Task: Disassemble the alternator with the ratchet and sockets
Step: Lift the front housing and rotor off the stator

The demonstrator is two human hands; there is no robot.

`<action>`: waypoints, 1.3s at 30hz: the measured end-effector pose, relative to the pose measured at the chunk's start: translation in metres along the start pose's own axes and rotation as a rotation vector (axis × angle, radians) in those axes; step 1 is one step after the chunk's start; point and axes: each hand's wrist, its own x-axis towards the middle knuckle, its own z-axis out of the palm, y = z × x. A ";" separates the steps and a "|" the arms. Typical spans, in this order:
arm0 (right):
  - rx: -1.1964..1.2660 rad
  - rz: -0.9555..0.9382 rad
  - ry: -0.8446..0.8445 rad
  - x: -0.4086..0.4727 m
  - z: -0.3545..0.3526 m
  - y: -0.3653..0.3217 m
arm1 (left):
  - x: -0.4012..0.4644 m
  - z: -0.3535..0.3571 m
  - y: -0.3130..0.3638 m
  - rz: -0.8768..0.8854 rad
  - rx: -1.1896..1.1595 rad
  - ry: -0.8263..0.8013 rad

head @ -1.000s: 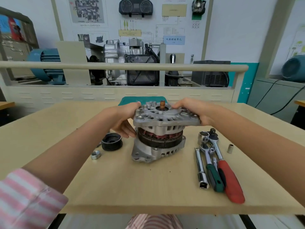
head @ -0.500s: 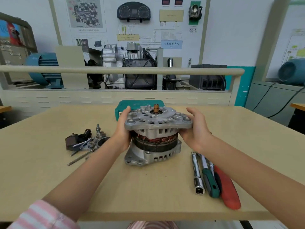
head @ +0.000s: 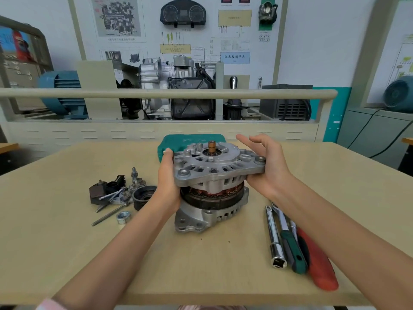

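green case [head: 178, 142] half hidden, poster text unreadable

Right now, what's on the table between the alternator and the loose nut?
Head view: only the left hand and forearm, gripping the alternator; the nut lies just left of the forearm, pulley behind.

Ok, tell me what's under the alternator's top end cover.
Under the top end cover a band of copper windings shows, seated on a dark ring above the lower housing. The left hand covers that band's left side; the inside cannot be seen.

left: removed parts [head: 121, 194] crowd alternator [head: 212, 186] | right: ratchets [head: 297, 247] near | front: bare table [head: 201, 265]
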 end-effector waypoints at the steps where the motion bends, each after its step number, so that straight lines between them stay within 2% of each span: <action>1: 0.004 -0.002 0.004 0.000 0.001 0.000 | -0.002 0.001 0.001 0.000 -0.017 0.026; 7: -0.005 -0.012 -0.016 -0.001 0.000 -0.002 | -0.005 0.006 0.006 0.019 -0.023 0.065; 13: -0.036 -0.084 0.006 -0.001 0.011 -0.030 | -0.010 0.024 0.031 0.155 0.172 0.056; 18: 0.016 -0.103 0.008 -0.005 0.017 -0.039 | -0.018 0.036 0.049 0.104 0.189 0.013; 24: -0.185 -0.129 -0.289 -0.015 0.004 -0.023 | -0.016 0.044 0.065 -0.021 0.053 -0.031; 27: -0.316 -0.164 -0.336 -0.015 0.010 -0.030 | -0.010 0.042 0.070 -0.091 0.067 -0.034; 30: -0.334 -0.175 -0.467 -0.014 0.014 -0.039 | -0.006 0.039 0.074 -0.148 0.135 -0.038; 33: -0.353 -0.147 -0.432 -0.012 0.008 -0.042 | -0.002 0.042 0.082 -0.200 0.199 -0.019; 35: -0.508 -0.168 -0.423 -0.011 0.003 -0.046 | 0.002 0.045 0.088 -0.216 0.228 -0.034; 37: -0.838 -0.275 -0.407 -0.012 0.003 -0.052 | 0.005 0.047 0.091 -0.235 0.238 -0.043; 39: -1.018 -0.400 -0.395 -0.015 0.006 -0.057 | 0.010 0.048 0.093 -0.254 0.262 -0.032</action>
